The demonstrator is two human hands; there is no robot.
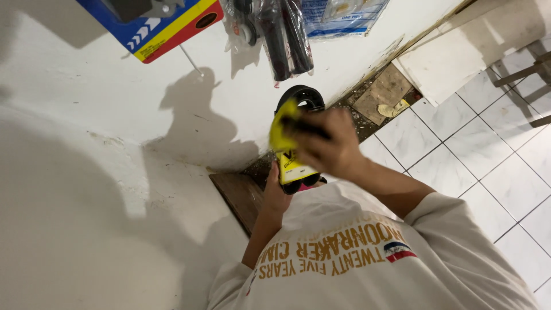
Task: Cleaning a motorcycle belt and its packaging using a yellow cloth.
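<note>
A black ring-shaped tyre (pixel 304 100) with a yellow-and-white card label (pixel 294 167) is held upright before a white wall; a yellow cloth (pixel 282 129) is pressed against its upper part; its lower end is gripped from beneath.

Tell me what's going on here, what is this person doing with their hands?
A person in a white shirt holds a black ring-shaped item with a yellow label up in front of a white wall. The left hand grips it from below, while the right hand presses a yellow cloth against its upper part. Packaged goods hang on the wall above, and white floor tiles lie to the right.
</note>
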